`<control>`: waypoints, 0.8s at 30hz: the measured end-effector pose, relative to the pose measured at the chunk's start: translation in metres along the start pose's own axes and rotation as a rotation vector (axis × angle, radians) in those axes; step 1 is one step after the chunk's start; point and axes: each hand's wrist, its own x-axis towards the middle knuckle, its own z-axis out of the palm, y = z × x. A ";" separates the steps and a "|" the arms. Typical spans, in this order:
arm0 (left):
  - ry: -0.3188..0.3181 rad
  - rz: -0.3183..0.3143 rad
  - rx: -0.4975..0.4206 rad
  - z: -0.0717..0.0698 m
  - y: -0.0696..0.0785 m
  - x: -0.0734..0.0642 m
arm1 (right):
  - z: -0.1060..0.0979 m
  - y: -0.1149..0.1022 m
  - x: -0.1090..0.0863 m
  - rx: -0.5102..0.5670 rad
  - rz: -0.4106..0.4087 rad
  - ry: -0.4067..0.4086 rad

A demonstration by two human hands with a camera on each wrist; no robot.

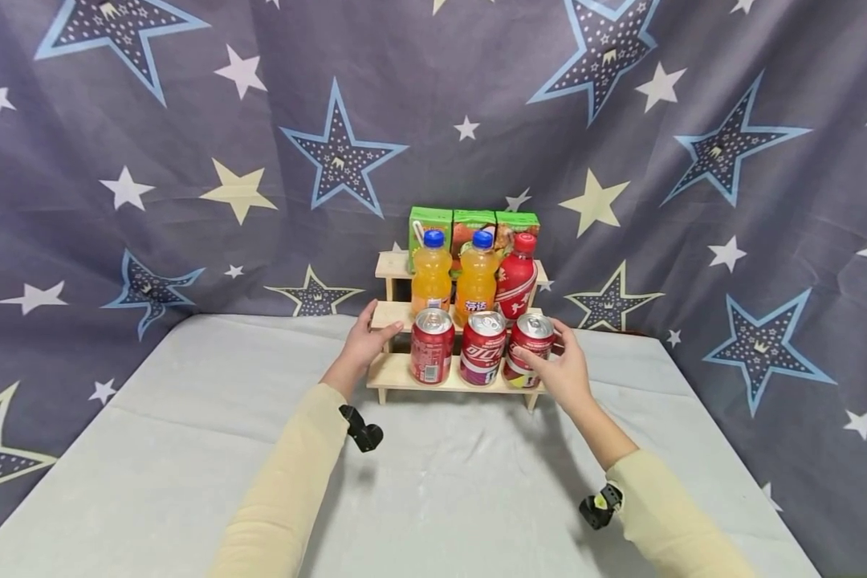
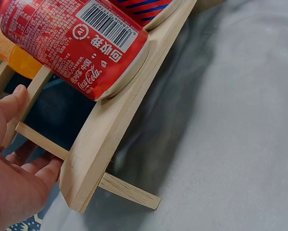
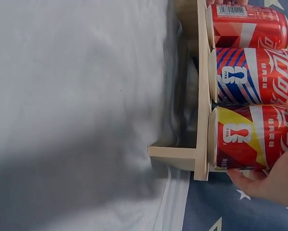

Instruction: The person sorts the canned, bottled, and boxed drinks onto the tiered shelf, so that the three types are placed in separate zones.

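Note:
A three-tier wooden display rack (image 1: 387, 371) carries drinks on every step. My left hand (image 1: 362, 343) holds its left side at the middle shelf; in the left wrist view the thumb (image 2: 15, 102) lies on that shelf and the fingers bend round below it. At the bottom step's right end, my right hand (image 1: 565, 371) grips a red cola can (image 1: 533, 337), thumb in front and fingers on its far side. The can stands upright on the step. Beside it are a middle cola can (image 1: 482, 349) and a left cola can (image 1: 431, 347) with its barcode facing forward.
On the middle step stand two orange soda bottles (image 1: 431, 273) with blue caps and a red bottle (image 1: 516, 281). Green-topped drink cartons (image 1: 430, 221) line the top step. Beneath is a table with a pale cloth (image 1: 433, 490); a star-patterned curtain (image 1: 405, 48) hangs behind.

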 end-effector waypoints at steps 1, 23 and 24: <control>0.001 -0.001 0.000 0.000 0.000 0.000 | 0.001 0.000 0.000 0.002 -0.001 0.001; 0.007 0.004 0.010 -0.002 0.007 -0.010 | 0.005 -0.005 -0.004 0.022 -0.021 -0.011; 0.008 0.004 0.010 -0.002 0.007 -0.010 | 0.005 -0.005 -0.004 0.025 -0.019 -0.011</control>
